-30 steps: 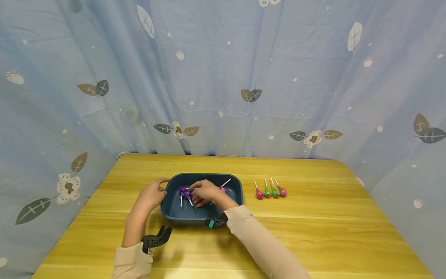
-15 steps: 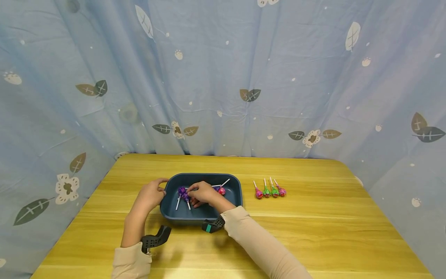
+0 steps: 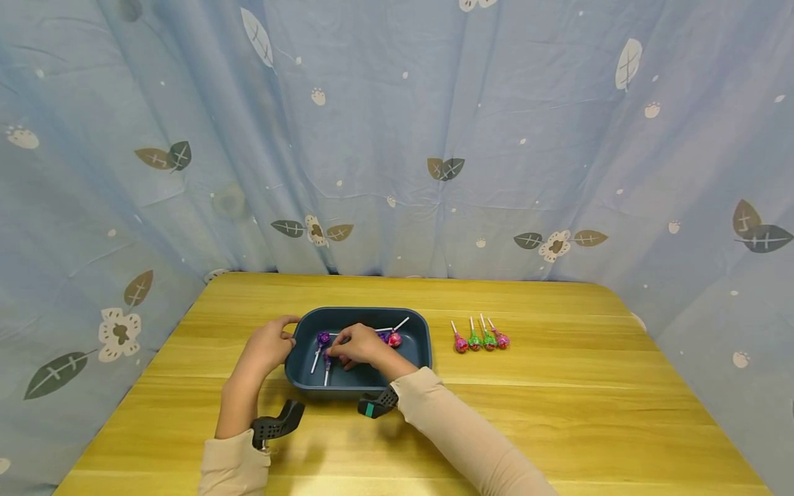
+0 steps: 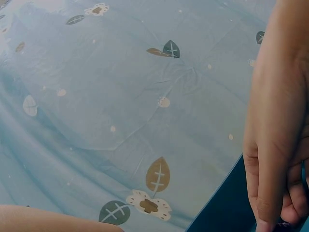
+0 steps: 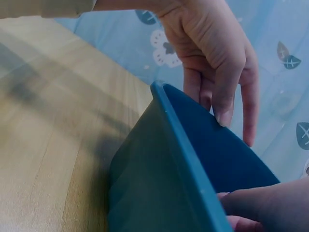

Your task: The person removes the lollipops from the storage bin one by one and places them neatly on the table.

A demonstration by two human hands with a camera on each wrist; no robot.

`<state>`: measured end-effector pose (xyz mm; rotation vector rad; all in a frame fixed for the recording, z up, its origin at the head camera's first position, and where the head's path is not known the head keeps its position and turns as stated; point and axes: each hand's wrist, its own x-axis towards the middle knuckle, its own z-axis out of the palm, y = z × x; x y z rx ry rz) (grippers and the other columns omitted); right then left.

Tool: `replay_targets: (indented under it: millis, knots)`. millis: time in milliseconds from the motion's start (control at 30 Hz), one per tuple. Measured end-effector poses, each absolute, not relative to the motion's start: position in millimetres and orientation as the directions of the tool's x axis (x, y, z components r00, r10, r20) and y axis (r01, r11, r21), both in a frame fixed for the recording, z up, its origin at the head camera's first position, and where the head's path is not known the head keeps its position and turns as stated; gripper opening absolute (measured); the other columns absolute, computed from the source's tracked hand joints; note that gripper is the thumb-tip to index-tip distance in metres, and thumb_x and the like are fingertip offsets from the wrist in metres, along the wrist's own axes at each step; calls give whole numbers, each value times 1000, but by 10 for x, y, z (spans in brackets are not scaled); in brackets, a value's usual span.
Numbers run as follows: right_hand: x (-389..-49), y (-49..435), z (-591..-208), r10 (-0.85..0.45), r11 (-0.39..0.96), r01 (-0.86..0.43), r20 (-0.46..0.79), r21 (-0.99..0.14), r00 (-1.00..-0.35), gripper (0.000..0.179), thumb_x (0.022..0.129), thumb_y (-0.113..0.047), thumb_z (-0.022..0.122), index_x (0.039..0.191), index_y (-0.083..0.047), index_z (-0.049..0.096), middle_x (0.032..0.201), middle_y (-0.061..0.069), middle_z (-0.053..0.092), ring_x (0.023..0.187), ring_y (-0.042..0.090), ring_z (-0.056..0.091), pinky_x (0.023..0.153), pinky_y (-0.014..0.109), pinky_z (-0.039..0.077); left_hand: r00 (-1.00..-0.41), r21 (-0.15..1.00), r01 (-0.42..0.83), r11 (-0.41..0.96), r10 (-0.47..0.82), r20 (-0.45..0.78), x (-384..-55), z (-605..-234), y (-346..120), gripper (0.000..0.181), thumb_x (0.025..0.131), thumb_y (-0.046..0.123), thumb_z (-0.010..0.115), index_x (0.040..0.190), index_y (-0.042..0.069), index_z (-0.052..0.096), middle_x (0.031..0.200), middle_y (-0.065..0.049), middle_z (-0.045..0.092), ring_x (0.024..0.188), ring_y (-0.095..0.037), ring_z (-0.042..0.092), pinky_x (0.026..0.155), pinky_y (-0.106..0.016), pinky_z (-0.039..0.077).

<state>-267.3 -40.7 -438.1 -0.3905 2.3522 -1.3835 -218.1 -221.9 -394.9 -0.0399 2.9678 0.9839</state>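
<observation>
- Pulled nearer and apart from a second purple lollipop (image 3: 323,338) since the earlier frame: one purple lollipop (image 3: 327,360), inside the bin (image 3: 335,394) towards its left end.
- Apparently pinched at the wrapper by the right hand (image 3: 358,346), nearly closed.
- At the bin's left rim, left hand (image 3: 269,346), bent and touching; firmness of hold impossible to tell.
- Seemingly mid-arranging.
- Next, probably: straighten alongside, then loosen the pinch without nudging either.
</observation>
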Motion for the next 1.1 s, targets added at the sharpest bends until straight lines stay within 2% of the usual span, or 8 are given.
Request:
replay_targets:
  millis: [167,400,600,767,1100]
  knots:
    - [-2686,-408,-4390,-424,513,-65,-187,-856,-886,11,84,-14,75,84,-4,74,65,7,63,58,20,67,54,28,54,-1000,597,-22,802,-15,-18,-2188,-3952,-2219,45,89,-2,53,133,-6,51,100,-24,67,78,-26,61,66,-41,46]
    - [-2695,-380,-4402,-454,481,-65,-185,-874,-872,9,84,-10,75,83,-1,74,65,4,59,62,23,67,57,31,55,-999,595,-32,803,-18,-29,-2192,-3945,-2214,45,89,-2,53,134,-6,51,103,-25,66,81,-27,61,68,-41,47]
    - [-2710,-342,-4392,-479,411,-9,-208,-912,-853,10,84,-7,74,86,2,73,73,8,63,68,22,65,64,36,56,-999,593,-34,804,-23,-26,-2190,-3946,-2205,44,89,-2,53,133,-6,52,100,-24,66,77,-26,59,66,-40,47]
    - [-2710,-302,-4352,-473,371,43,-229,-928,-851,10,84,-5,74,84,5,71,76,13,66,65,19,63,66,37,56,-1000,590,-30,807,-23,-20,-2181,-3943,-2202,44,89,-2,52,133,-6,51,96,-22,66,74,-26,58,66,-41,47]
    - [-2668,-233,-4312,-510,285,97,-236,-954,-827,9,84,-2,72,87,5,68,79,11,68,77,29,69,68,40,56,-999,602,-41,797,-27,-32,-2176,-3952,-2217,44,90,-2,51,134,-6,50,89,-16,64,66,-22,54,60,-35,43]
